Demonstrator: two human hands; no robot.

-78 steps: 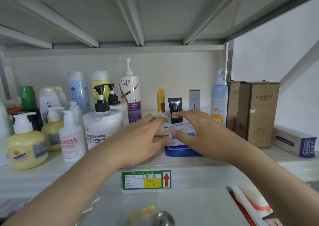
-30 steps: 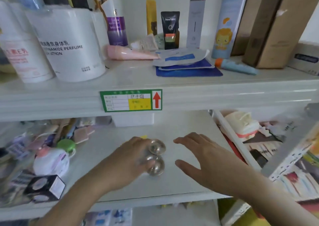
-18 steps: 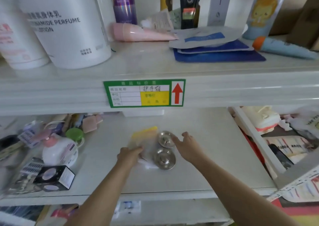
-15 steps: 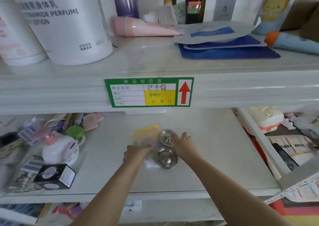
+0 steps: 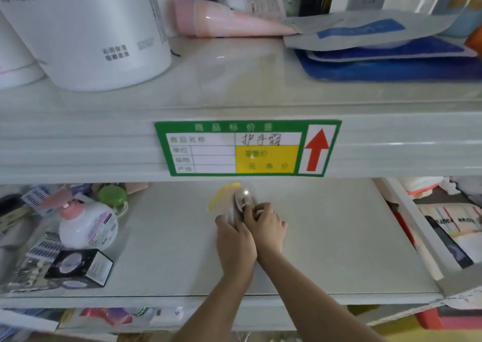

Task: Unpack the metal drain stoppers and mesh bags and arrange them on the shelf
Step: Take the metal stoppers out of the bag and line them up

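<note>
On the lower white shelf (image 5: 326,250) both my hands meet over a clear packet with a yellow top (image 5: 223,194). A round metal drain stopper (image 5: 243,198) stands tilted up on its edge against the packet. My left hand (image 5: 234,242) grips the packet's lower part from the left. My right hand (image 5: 268,227) pinches the stopper's lower rim with its fingertips. A second stopper seen earlier is hidden under my hands. No mesh bag can be made out apart from the packet.
Left on the lower shelf lie a pink-capped pump bottle (image 5: 87,224), a green round case (image 5: 112,196) and a black box (image 5: 80,267). A divider (image 5: 407,227) bounds the right side. The upper shelf carries a green price label (image 5: 246,147), a white tub (image 5: 88,28) and blue sachets (image 5: 386,54).
My hands came down from the upper shelf to the lower one and closed in on the packet and stoppers. The far stopper now stands tilted up; the near one is covered.
</note>
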